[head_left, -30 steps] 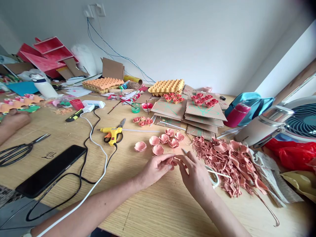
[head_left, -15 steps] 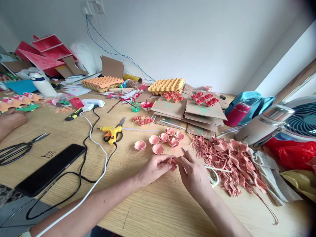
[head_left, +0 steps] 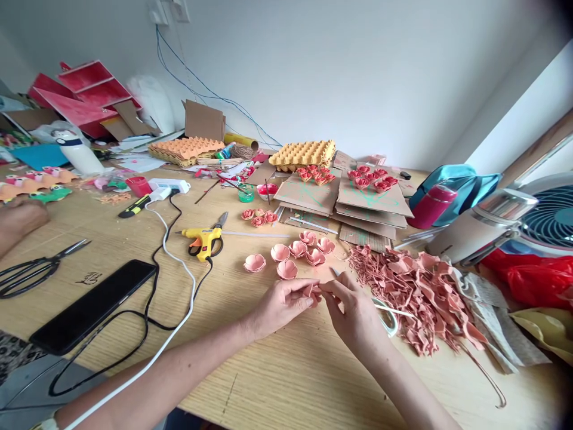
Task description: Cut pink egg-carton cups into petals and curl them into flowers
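Observation:
My left hand (head_left: 282, 307) and my right hand (head_left: 353, 313) meet over the wooden table (head_left: 277, 370), fingertips pinched together on a small pink paper piece (head_left: 312, 291). Just beyond them lie several pink paper flowers (head_left: 289, 258). To the right spreads a heap of pink paper strips (head_left: 416, 292). A thin white stick (head_left: 394, 309) and white-handled scissors (head_left: 388, 316) lie under my right hand.
A yellow glue gun (head_left: 203, 240), black phone (head_left: 92, 306) with cables, and black scissors (head_left: 31, 272) lie left. Another person's hand (head_left: 20, 218) rests at far left. Cardboard sheets (head_left: 353, 203) with red flowers, egg trays (head_left: 302, 156), a bottle (head_left: 430, 208) and fan (head_left: 553, 218) stand behind.
My hands have stayed pinched on the pink piece, with only small finger shifts. The view has drifted slightly.

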`<state>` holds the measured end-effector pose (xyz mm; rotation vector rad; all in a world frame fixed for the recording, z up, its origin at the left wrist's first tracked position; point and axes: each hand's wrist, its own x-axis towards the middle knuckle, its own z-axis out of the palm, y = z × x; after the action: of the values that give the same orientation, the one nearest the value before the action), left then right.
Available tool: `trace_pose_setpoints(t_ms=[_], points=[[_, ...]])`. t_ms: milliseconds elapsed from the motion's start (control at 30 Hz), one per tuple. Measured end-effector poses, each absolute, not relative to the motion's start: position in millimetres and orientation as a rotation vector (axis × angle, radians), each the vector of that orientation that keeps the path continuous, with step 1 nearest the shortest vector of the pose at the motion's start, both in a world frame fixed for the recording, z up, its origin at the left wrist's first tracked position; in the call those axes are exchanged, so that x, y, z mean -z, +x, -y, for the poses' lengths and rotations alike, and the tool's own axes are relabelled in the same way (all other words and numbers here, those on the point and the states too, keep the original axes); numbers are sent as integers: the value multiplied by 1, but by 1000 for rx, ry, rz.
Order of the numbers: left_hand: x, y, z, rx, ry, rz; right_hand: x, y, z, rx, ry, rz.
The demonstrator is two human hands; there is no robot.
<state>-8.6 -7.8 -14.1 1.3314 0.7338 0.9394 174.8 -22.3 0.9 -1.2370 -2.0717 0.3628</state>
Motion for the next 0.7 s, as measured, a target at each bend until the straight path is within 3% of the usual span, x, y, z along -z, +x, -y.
trace_pose_setpoints(t_ms=[200, 400, 700], points=[[11, -9, 9, -931, 1333, -721, -2, 175, 23, -137, -1274, 2191], [14, -10, 8, -970, 1335, -742, -1, 175, 21, -375, -1311, 2060], [13, -9, 9, -945, 1281, -772, 1, 175, 21, -442, -1302, 2054]])
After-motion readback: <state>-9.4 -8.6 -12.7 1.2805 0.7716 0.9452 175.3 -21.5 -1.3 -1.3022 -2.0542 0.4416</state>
